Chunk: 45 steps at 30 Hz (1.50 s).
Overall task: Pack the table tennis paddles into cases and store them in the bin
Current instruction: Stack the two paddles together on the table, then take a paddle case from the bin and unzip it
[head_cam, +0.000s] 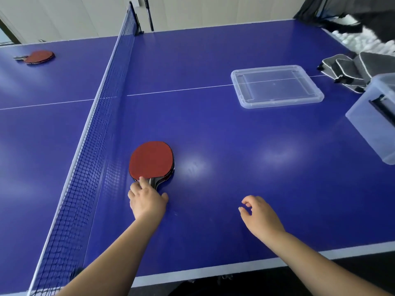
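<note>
A red-faced paddle (151, 160) lies on the blue table just right of the net, stacked on another paddle beneath it. My left hand (146, 200) covers its handle, fingers curled round it, index finger on the red rubber. My right hand (259, 216) hovers above the table to the right, fingers loosely curled, holding nothing. Another red paddle stack (39, 57) lies far left beyond the net. Grey paddle cases (350, 71) lie at the far right. A clear bin (376, 122) stands at the right edge.
The net (100, 116) runs from near left to far middle. The bin's clear lid (276, 86) lies flat on the table's centre line. White balls (359, 42) sit in a dark net at top right. The table's front edge (213, 268) is close to me.
</note>
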{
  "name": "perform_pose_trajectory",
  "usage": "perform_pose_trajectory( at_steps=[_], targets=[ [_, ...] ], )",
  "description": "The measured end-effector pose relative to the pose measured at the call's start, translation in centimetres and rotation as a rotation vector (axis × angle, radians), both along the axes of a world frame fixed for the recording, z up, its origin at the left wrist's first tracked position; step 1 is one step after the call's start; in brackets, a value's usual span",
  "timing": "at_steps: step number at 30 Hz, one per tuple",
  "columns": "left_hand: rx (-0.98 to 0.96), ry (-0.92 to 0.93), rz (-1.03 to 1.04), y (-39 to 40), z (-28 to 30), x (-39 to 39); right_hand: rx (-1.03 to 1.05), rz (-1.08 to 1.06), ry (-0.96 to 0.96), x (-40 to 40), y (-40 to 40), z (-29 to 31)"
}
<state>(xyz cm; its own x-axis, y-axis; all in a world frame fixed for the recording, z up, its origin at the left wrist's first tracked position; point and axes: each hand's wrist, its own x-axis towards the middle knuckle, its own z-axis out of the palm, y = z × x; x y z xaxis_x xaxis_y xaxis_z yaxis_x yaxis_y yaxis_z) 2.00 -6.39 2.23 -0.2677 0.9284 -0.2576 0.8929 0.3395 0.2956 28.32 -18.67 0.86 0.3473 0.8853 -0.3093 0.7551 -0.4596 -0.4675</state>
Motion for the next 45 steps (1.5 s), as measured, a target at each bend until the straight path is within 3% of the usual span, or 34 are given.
perform_pose_trajectory(
  at_steps=[6, 17, 24, 31, 38, 45],
  targets=[
    [0.087, 0.088, -0.461, -1.9, 0.8, 2.6, -0.004, -0.083, -0.034, 1.4, -3.4, 1.4],
    [-0.063, 0.194, -1.07, -6.8, 2.0, 11.4, -0.036, -0.308, -0.127, 4.9, -11.3, 2.7],
    [-0.098, 0.191, -1.192, -9.8, 2.9, 21.2, -0.012, -0.466, -0.123, 12.4, -16.1, 4.1],
    [-0.076, 0.178, -1.255, -14.2, 3.8, 33.5, -0.001, -0.494, -0.146, 22.6, -20.2, 5.3],
    [-0.04, 0.089, -1.238, -17.7, 4.8, 44.4, -0.005, -0.468, -0.154, 32.7, -22.1, 5.7],
    [-0.041, 0.023, -1.179, -15.3, 4.9, 51.8, 0.007, -0.447, -0.092, 41.1, -20.5, 5.4]
  ],
)
